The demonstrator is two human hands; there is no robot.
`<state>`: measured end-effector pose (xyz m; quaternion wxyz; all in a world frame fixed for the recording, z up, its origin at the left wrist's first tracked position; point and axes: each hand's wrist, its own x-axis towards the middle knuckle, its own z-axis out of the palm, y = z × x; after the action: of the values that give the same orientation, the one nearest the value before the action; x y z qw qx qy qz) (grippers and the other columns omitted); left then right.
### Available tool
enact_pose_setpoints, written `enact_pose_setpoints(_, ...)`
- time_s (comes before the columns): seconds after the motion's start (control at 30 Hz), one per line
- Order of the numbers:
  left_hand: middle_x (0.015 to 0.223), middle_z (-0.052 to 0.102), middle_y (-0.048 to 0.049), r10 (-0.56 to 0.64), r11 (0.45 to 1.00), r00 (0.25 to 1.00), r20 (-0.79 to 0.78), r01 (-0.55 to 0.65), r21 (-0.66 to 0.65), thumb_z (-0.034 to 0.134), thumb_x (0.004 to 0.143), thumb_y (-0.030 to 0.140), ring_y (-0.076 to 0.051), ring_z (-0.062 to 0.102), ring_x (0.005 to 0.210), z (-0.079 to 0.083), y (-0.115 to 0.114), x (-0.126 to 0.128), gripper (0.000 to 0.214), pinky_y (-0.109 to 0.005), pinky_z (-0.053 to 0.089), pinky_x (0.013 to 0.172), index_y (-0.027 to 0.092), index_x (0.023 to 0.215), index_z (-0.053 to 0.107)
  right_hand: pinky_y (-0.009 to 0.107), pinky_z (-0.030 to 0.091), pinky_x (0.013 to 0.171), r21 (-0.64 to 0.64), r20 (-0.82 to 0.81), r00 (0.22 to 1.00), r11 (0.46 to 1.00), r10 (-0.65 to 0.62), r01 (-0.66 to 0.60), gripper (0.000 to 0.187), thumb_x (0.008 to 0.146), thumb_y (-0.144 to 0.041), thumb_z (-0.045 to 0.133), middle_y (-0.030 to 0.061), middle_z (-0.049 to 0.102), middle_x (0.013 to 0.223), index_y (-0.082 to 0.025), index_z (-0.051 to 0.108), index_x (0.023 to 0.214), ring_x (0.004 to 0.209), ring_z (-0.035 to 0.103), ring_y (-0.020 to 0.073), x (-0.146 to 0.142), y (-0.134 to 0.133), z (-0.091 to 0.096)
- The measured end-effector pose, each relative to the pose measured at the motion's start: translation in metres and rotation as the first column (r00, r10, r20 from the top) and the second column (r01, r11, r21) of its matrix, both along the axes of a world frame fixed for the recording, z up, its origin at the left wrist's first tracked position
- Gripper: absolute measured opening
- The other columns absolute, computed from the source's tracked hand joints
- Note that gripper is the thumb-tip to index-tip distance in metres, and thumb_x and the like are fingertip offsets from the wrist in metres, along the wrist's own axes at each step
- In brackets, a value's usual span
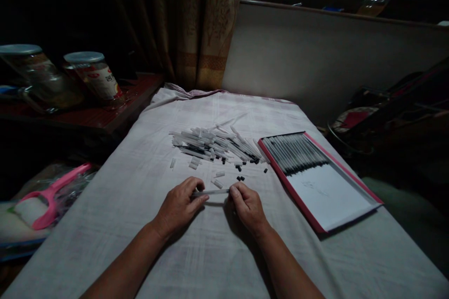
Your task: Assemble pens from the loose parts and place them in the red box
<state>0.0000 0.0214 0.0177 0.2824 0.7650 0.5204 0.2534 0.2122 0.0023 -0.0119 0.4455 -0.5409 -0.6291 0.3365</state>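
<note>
A slim, clear pen [216,192] lies level between my two hands, just above the tablecloth. My left hand [181,201] is closed on one end, thumb against fingers. At the other end, my right hand [246,204] pinches the pen between thumb and fingertips, hiding its tip. Beyond them spreads a loose pile of clear pen parts [210,142]. Small clear caps [217,183] and short black plugs [240,178] are scattered between the pile and my hands. To the right sits a red-edged shallow box [305,208], with a row of black-tipped pens [296,152] across its far half.
A pale checked cloth [196,261] covers the table. At left, jars with blue lids [94,77] and a glass mug [45,93] stand on a dark red cabinet [115,114]. A pink-handled item [52,196] lies low at left. A curtain [206,23] hangs behind.
</note>
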Motion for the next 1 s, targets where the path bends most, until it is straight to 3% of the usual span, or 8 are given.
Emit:
enact_pose_setpoints(0.07,0.088,0.071,-0.0028,-0.022,0.998,0.999,-0.031,0.02,-0.06,0.057,0.085,0.037,-0.019,0.064,0.078,0.001,0.0,-0.001,0.022,-0.027,0.043,0.07,0.023,0.099,0.066,0.022,0.038,0.054,-0.001,-0.025,0.999,1.0,-0.031,0.031,0.035,0.094,-0.038,0.045,-0.0032,0.05,0.056,-0.02,0.052,0.065,0.053,0.049,0.0116,0.001,0.0,-0.002)
enact_pose_setpoints(0.23,0.062,0.062,0.0005,-0.068,0.98,0.998,-0.01,0.065,-0.185,0.043,0.092,0.044,-0.016,0.059,0.062,0.002,0.001,-0.003,0.038,-0.024,0.038,0.059,0.021,0.071,0.064,0.022,0.039,0.054,0.012,-0.071,0.994,0.997,-0.078,0.079,0.034,0.094,-0.039,0.044,-0.0029,0.051,0.057,-0.02,0.052,0.068,0.053,0.05,0.0119,0.003,-0.001,-0.003)
enact_pose_setpoints(0.4,0.072,0.064,0.0023,0.039,0.988,0.987,0.157,-0.015,-0.151,0.057,0.085,0.038,-0.015,0.059,0.067,-0.007,0.003,-0.003,0.019,-0.023,0.042,0.063,0.02,0.084,0.063,0.022,0.039,0.051,0.006,-0.073,0.994,0.997,-0.076,0.077,0.035,0.094,-0.04,0.045,-0.0025,0.051,0.057,-0.021,0.052,0.066,0.052,0.049,0.0117,0.003,-0.001,-0.004)
enact_pose_setpoints(0.5,0.078,0.067,0.0005,-0.003,0.99,0.985,0.171,0.026,-0.135,0.056,0.087,0.036,-0.015,0.062,0.072,-0.011,0.003,-0.003,0.018,-0.024,0.044,0.068,0.02,0.088,0.065,0.021,0.04,0.05,-0.015,-0.099,0.992,0.997,-0.076,0.075,0.034,0.094,-0.04,0.045,-0.0024,0.052,0.057,-0.021,0.052,0.068,0.051,0.05,0.0114,0.001,0.0,-0.006)
enact_pose_setpoints(0.67,0.086,0.069,-0.0023,-0.06,0.997,0.984,0.168,0.068,-0.044,0.056,0.088,0.034,-0.016,0.063,0.079,-0.009,0.003,0.003,0.019,-0.025,0.046,0.072,0.02,0.09,0.069,0.021,0.044,0.049,-0.089,-0.152,0.988,0.996,-0.006,-0.007,0.024,0.088,-0.038,0.055,-0.0032,0.06,0.063,-0.019,0.06,0.102,0.05,0.055,0.0116,-0.002,-0.002,-0.002)
enact_pose_setpoints(0.77,0.086,0.07,-0.0019,-0.086,0.995,0.987,0.137,0.091,-0.027,0.056,0.088,0.033,-0.016,0.064,0.079,-0.008,0.007,0.006,0.019,-0.024,0.046,0.073,0.021,0.091,0.069,0.021,0.042,0.048,-0.077,-0.095,0.995,0.997,0.006,-0.013,0.022,0.087,-0.038,0.057,-0.0022,0.058,0.06,-0.018,0.064,0.089,0.05,0.053,0.0114,0.0,-0.007,-0.001)
enact_pose_setpoints(0.9,0.087,0.072,-0.0022,-0.109,0.994,0.993,0.039,0.11,-0.01,0.054,0.089,0.035,-0.016,0.065,0.081,-0.006,0.022,-0.006,0.021,-0.025,0.046,0.073,0.022,0.091,0.071,0.021,0.042,0.048,-0.084,-0.149,0.98,0.99,-0.129,0.117,0.027,0.085,-0.043,0.059,-0.0011,0.058,0.059,-0.017,0.065,0.08,0.052,0.053,0.012,0.014,-0.01,-0.002)
enact_pose_setpoints(1.0,0.087,0.072,-0.0031,-0.031,0.998,0.999,-0.041,0.033,0.055,0.051,0.089,0.036,-0.018,0.066,0.081,-0.004,0.04,-0.023,0.023,-0.026,0.046,0.074,0.022,0.087,0.07,0.021,0.041,0.044,-0.143,-0.28,0.913,0.953,-0.298,0.267,0.036,0.081,-0.053,0.062,-0.0027,0.054,0.053,-0.018,0.062,0.076,0.046,0.049,0.0111,0.023,-0.006,0.0)
